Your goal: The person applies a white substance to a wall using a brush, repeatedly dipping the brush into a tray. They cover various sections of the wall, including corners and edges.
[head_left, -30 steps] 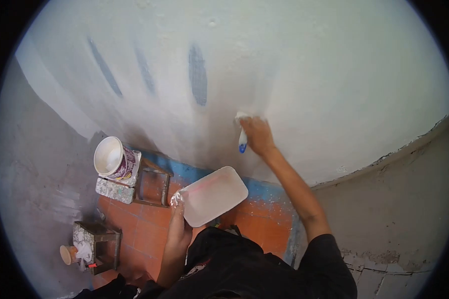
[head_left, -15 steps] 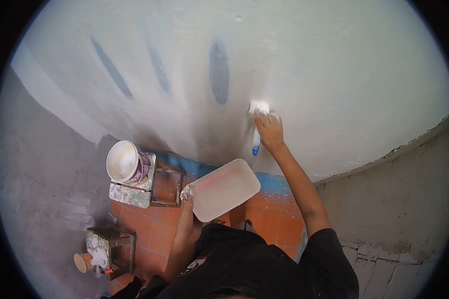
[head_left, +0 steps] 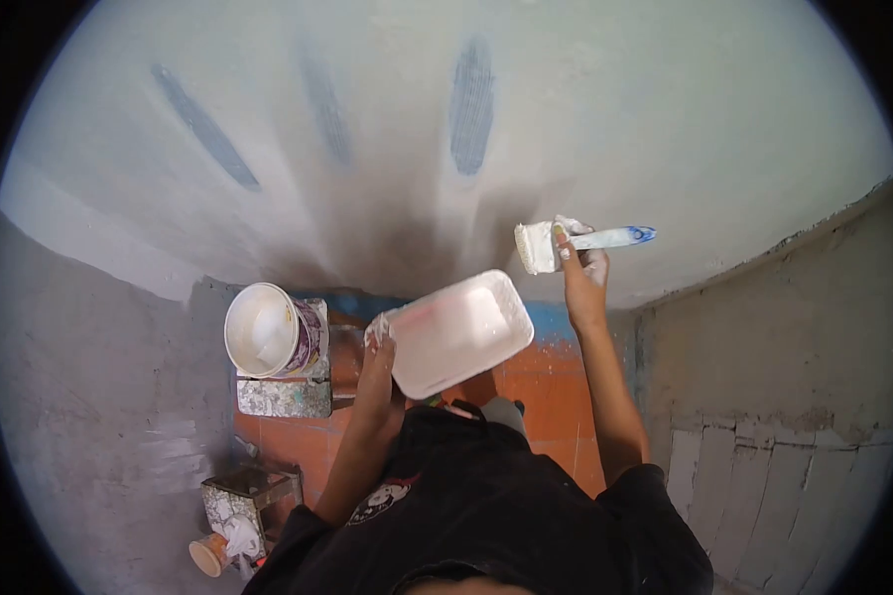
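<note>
My right hand [head_left: 587, 270] grips a wide paintbrush [head_left: 615, 237] with a white and blue handle. Its bristles, coated in white paint, point left, and the brush is held off the wall. Paint is smeared on my fingers. With my left hand [head_left: 379, 349] I hold a shallow white tray [head_left: 446, 372] by its left end, fingers closed round the rim. The tray is tilted, with pale paint in it and a pinkish patch at its upper left. In front is the pale wall [head_left: 665, 119], with several blue-grey streaks [head_left: 472, 109].
A paint bucket [head_left: 313, 342] stands on a paint-spattered stool [head_left: 283, 397] to the left. Below it, a second stool [head_left: 251, 483] bears a whitish bundle and an orange tub [head_left: 208, 555]. Grey walls rise at both sides, above an orange tiled floor [head_left: 546, 397].
My right hand has drawn the paintbrush away from the wall and turned it from upright to sideways, moving right. The tray is held slightly higher in view, and my head view has shifted.
</note>
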A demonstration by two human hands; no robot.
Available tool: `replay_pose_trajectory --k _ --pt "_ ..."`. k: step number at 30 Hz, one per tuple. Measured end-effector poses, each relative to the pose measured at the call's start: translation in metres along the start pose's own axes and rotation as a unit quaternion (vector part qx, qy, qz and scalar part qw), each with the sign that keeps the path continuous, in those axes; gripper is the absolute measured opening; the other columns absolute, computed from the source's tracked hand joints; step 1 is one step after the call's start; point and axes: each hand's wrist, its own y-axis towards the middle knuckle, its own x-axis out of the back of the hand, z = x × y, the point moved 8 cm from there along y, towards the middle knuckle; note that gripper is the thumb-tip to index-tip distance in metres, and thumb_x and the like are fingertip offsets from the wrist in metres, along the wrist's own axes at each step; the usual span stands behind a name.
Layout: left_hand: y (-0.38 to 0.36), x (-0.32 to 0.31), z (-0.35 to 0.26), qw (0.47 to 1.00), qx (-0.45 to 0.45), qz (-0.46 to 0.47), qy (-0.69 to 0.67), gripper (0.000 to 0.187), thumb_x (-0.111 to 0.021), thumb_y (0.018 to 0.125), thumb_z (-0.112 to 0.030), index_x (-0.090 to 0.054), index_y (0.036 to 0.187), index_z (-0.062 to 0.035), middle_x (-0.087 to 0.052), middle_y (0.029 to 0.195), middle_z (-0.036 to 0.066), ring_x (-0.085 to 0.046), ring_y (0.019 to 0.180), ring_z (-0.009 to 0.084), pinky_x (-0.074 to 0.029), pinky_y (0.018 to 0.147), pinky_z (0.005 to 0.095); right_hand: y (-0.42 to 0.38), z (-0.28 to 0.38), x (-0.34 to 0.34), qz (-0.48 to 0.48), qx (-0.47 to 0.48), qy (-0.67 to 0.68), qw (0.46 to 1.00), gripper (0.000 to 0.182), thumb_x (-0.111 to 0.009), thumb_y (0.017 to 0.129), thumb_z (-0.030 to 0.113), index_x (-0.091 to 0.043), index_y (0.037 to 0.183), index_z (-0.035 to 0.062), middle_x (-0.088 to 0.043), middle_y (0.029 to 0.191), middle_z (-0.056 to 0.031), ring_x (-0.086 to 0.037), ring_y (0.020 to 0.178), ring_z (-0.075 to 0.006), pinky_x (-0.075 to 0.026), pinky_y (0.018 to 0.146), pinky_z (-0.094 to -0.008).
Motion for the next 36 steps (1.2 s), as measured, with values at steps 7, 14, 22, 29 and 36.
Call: replay_pose_trajectory --k 7,14,22,29,36 --pt "0.012 -0.007 -0.005 0.998 0.060 0.014 0.019 0.041 -0.039 0.104 -0.026 -0.034 0.140 -0.0062 -0.051 0.131 0.011 -0.055 0.119 0.0240 -0.052 0.095 0.0382 -0.063 0.046 -0.024 -0.045 -0.023 0.066 0.997 0.022 -0.065 0.090 0.005 -0.060 0.110 -0.0034 -0.063 0.099 -0.0060 -0.057 0.094 -0.0100 -0.047 0.082 -0.0254" --pt "0.021 -0.004 0.001 0.998 0.026 0.044 -0.028 0.043 -0.043 0.103 -0.022 -0.032 0.142 -0.0059 -0.047 0.136 0.010 -0.048 0.126 0.0206 -0.042 0.104 0.0365 -0.084 0.061 -0.042 0.007 0.049 -0.282 0.958 0.023 -0.069 0.082 0.011 -0.064 0.099 -0.0032 -0.067 0.081 -0.0074 -0.062 0.074 -0.0111 -0.050 0.069 -0.0272" --pt "0.013 -0.011 -0.002 0.997 -0.009 0.062 -0.041 0.045 -0.047 0.102 -0.020 -0.033 0.143 -0.0047 -0.046 0.138 0.010 -0.043 0.130 0.0201 -0.035 0.109 0.0358 -0.084 0.054 -0.067 0.053 0.072 -0.409 0.908 0.031 -0.074 0.075 0.016 -0.065 0.098 -0.0019 -0.069 0.086 -0.0190 -0.069 0.081 -0.0342 -0.053 0.070 -0.0383" --pt "0.004 -0.015 0.002 0.997 -0.012 0.037 -0.062 0.047 -0.048 0.102 -0.023 -0.033 0.143 -0.0067 -0.046 0.137 0.010 -0.044 0.129 0.0197 -0.038 0.107 0.0350 -0.070 0.060 -0.030 -0.003 0.037 -0.152 0.988 0.019 -0.073 0.080 0.008 -0.064 0.093 -0.0015 -0.066 0.082 -0.0047 -0.061 0.074 -0.0097 -0.049 0.066 -0.0266" --pt "-0.005 -0.027 0.011 0.998 -0.034 0.004 -0.051 0.046 -0.048 0.102 -0.024 -0.034 0.142 -0.0068 -0.046 0.137 0.009 -0.044 0.128 0.0197 -0.038 0.106 0.0346 -0.061 0.043 0.025 -0.099 -0.034 -0.009 0.994 0.012 -0.071 0.084 0.004 -0.063 0.094 0.0000 -0.063 0.083 -0.0005 -0.055 0.073 -0.0062 -0.045 0.065 -0.0230"
